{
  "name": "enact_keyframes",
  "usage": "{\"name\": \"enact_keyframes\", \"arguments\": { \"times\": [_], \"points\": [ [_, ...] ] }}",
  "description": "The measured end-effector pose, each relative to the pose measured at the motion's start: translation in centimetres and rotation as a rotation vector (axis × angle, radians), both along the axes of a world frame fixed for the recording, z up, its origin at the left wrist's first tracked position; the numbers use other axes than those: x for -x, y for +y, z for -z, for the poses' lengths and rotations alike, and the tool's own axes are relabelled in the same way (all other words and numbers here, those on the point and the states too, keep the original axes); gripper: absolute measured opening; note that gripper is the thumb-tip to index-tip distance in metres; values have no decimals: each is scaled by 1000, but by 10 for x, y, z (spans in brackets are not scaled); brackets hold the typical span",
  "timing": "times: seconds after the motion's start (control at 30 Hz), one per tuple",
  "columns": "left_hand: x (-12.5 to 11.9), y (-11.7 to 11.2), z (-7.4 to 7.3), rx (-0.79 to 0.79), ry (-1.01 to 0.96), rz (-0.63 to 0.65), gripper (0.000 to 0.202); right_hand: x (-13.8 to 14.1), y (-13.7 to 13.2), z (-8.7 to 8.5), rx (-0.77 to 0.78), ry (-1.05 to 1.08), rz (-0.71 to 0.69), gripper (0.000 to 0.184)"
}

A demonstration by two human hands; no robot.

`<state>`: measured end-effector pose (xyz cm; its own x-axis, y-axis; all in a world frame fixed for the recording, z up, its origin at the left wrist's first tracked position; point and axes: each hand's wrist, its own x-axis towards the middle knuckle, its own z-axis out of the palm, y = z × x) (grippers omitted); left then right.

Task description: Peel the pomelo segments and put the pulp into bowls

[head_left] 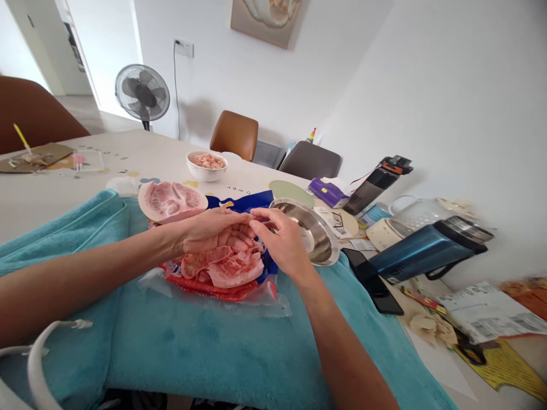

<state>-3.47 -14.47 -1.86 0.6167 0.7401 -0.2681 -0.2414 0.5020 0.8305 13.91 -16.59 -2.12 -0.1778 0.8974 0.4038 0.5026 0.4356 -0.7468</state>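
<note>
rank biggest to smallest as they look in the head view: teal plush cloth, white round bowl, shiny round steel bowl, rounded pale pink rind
Teal plush cloth
Shiny round steel bowl, partly behind the right hand
Rounded pale pink rind
White round bowl

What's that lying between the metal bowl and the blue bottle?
In the head view, a black phone lies between the metal bowl and the blue bottle.

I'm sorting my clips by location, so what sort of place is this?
Most likely a dining area in a home: a brown chair stands on the far side of a table, a fan stands beyond it, and a picture hangs on the white wall.
</note>
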Motion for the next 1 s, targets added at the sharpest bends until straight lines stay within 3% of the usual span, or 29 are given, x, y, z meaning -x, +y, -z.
{"name": "enact_keyframes", "arguments": {
  "times": [0.3,0.53,0.8,1.0],
  "points": [
    [-4,2,10,30,-110,108,42,2,-2,6,248,430,65,14],
    [-4,-2,9,18,-134,163,15,1,-6,10,293,635,109,15],
    [-7,-4,20,-100,-91,122,9,7,-11,9,249,576,109,12],
    [-6,-6,16,-244,90,65,23,3,-12,13,197,441,89,15]
  ]
}}
